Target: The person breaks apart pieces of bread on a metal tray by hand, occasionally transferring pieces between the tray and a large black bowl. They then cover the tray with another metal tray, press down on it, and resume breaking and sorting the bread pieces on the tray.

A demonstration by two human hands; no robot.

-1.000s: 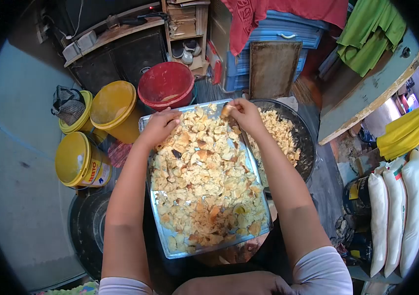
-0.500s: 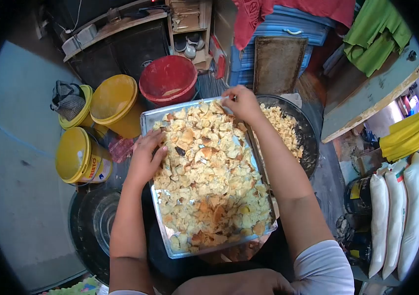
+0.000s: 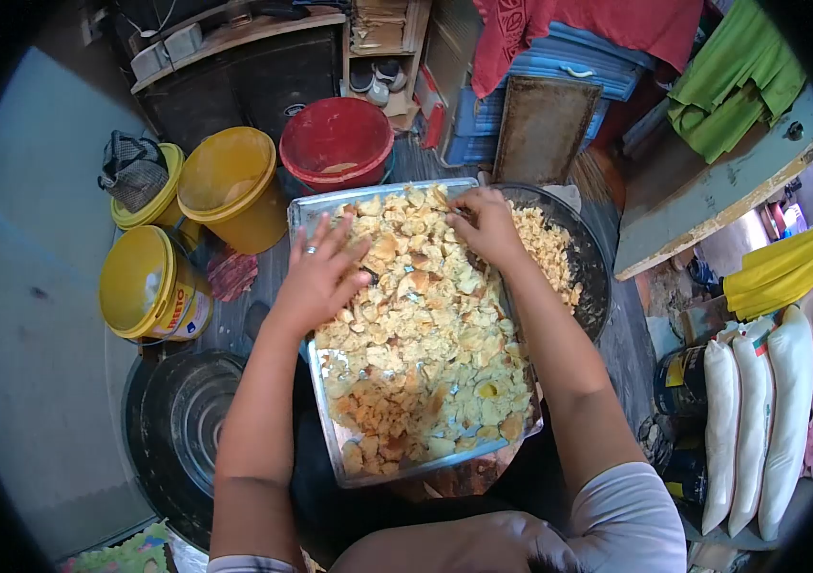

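Note:
A metal baking tray [image 3: 316, 206] sits over my lap, spread with torn, pale yellow bread pieces [image 3: 416, 325] that have some brown crusts. Over the tray's upper left part, my left hand [image 3: 318, 277] rests on the pieces with its fingers spread and a ring on one finger. A small dark bit [image 3: 368, 276] lies by its fingertips. At the upper right end, my right hand [image 3: 492, 229] reaches down into the pieces, thumb apart from the bent fingers. Behind my right forearm, a round black basin [image 3: 595, 272] holds more crumbled pieces, partly hidden by the tray and arm.
Yellow buckets [image 3: 227, 186] and a red bucket [image 3: 337, 143] stand beyond the tray to the left. Another black basin [image 3: 153, 420] lies at my left. Filled white sacks [image 3: 752, 420] are at the right. A dark flat pan [image 3: 545, 129] leans on blue drawers [image 3: 559, 57].
My left hand has moved inward from the tray's left edge, fingers now spread over the bread. My right hand has come off the far corner onto the pieces. The view has shifted slightly.

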